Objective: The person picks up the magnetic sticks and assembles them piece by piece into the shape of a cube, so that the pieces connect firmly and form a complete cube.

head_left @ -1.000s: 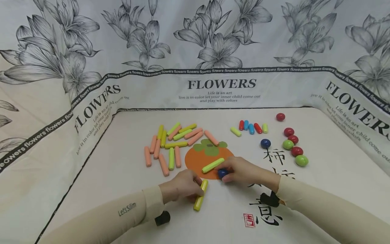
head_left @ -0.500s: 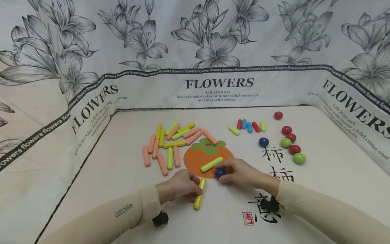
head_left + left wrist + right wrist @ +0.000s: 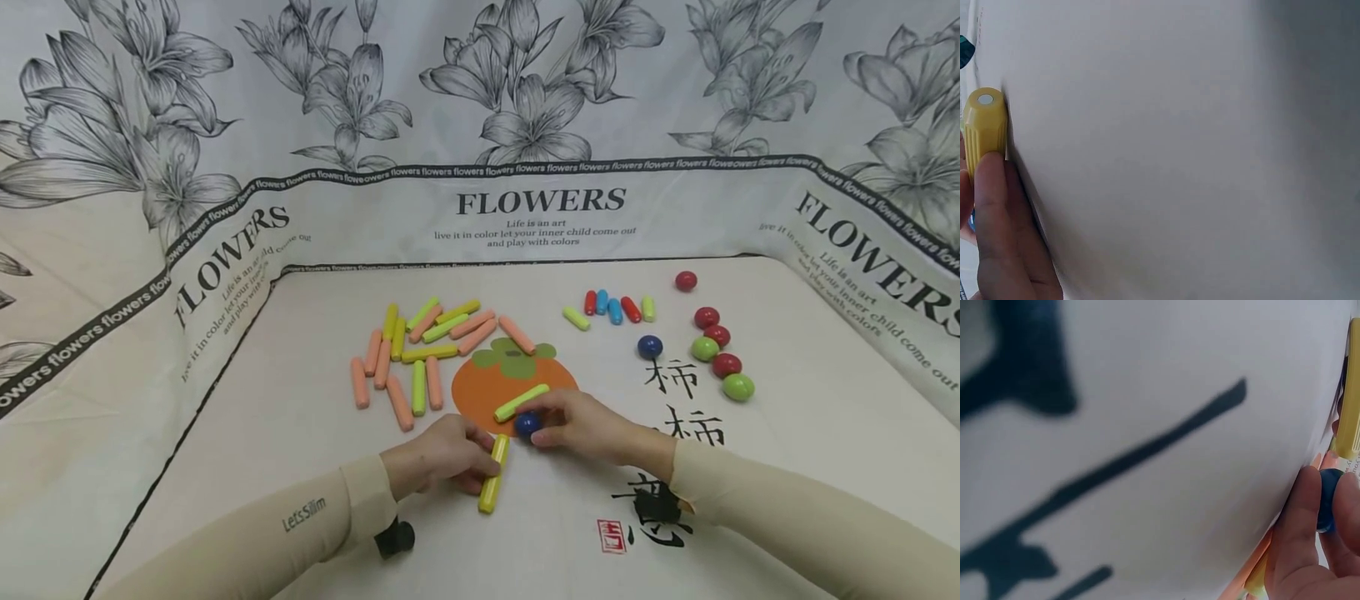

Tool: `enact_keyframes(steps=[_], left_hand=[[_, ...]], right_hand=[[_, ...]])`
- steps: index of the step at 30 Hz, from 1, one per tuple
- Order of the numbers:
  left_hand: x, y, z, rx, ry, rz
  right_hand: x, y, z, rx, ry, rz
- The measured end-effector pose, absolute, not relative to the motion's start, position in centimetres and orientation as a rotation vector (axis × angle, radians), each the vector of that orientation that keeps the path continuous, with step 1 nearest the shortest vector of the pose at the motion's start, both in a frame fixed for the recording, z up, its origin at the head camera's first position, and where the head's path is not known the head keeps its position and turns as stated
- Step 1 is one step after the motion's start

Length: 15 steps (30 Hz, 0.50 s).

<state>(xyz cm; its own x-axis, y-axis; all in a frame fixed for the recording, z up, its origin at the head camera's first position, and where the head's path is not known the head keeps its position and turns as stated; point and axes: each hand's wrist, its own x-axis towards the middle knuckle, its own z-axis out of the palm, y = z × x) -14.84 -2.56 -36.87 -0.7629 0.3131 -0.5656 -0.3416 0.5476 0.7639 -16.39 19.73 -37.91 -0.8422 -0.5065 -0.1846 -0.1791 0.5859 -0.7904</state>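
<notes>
In the head view my left hand (image 3: 448,457) pinches a yellow magnetic rod (image 3: 492,475), its long axis pointing away from me. The left wrist view shows a round silver magnet in the tip of this yellow rod (image 3: 985,115), with fingers along its side. My right hand (image 3: 588,427) holds a blue ball (image 3: 527,424) between thumb and fingers, a short gap to the right of the rod's far end. Seen from the right wrist, the blue ball (image 3: 1329,500) is partly covered by the thumb. A lime rod (image 3: 521,402) lies just behind the ball, by the right fingertips.
Orange, yellow and lime rods (image 3: 420,387) lie loosely at the left, beyond my left hand. Short red, blue and lime rods (image 3: 615,311) sit at the back right. Red and green balls (image 3: 726,365) and another blue ball (image 3: 649,347) are at the right. A printed persimmon (image 3: 480,385) decorates the cloth.
My right hand has moved left with the blue ball, closer to the far end of the yellow rod. My left hand keeps its grip almost in place. The view has shifted slightly.
</notes>
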Motion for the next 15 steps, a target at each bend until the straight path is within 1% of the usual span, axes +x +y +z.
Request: enact_keyframes(steps=[15], left_hand=[[-14.87,-2.58,-37.01,-0.033,2.078,1.259]], right_hand=[[-16.56,19.46,-37.89,-0.375,2.214,-1.335]])
